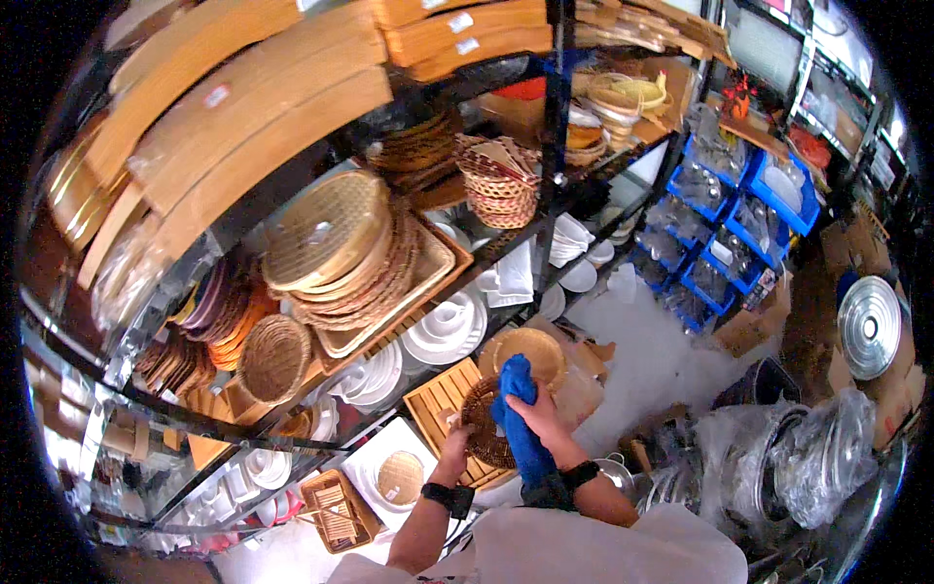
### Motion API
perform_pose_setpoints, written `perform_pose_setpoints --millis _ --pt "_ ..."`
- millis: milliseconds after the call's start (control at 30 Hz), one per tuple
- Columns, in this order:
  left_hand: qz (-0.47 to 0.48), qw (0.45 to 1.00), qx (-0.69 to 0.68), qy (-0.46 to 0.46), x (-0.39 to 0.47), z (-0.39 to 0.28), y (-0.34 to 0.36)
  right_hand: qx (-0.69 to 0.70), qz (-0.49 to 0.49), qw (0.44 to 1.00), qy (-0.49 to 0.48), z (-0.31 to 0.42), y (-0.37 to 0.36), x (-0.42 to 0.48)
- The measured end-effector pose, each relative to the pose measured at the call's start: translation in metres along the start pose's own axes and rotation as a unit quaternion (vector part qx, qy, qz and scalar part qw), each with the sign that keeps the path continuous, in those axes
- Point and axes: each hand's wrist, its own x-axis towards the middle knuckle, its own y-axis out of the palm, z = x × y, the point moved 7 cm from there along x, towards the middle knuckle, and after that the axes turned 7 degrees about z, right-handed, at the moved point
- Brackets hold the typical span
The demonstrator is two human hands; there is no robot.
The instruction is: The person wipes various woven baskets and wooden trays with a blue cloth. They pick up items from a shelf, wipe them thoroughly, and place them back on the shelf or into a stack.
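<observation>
My left hand [454,447] grips the left rim of a dark brown woven basket [481,427], which is tilted in front of me. A blue cloth [524,438] hangs over the basket's right part, and my right hand [538,415] is closed around it. Just beyond the basket lies a round tan woven basket [527,354]. A slatted wooden tray [438,398] is below and to the left of the dark basket. The fingertips of my left hand are partly hidden.
Shelving at left holds stacked woven trays [328,226], a round wicker basket [273,359] and white dishes [445,328]. Blue plastic bins [704,186] stand at the upper right. Plastic-wrapped metalware [824,460] is at my right. A rectangular wicker basket [339,511] sits at lower left.
</observation>
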Motion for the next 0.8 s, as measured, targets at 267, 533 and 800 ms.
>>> perform_pose_setpoints --millis 267,533,800 --pt "-0.129 0.965 0.155 0.170 -0.068 -0.066 0.032 -0.077 0.050 0.977 -0.190 0.056 0.113 -0.038" --pt "-0.194 0.909 0.187 0.318 -0.188 -0.174 0.019 -0.236 0.306 0.896 -0.218 0.109 0.181 -0.112" --pt "-0.175 0.920 0.230 0.265 -0.243 -0.162 0.018 -0.283 -0.100 0.899 -0.318 0.132 0.155 -0.136"
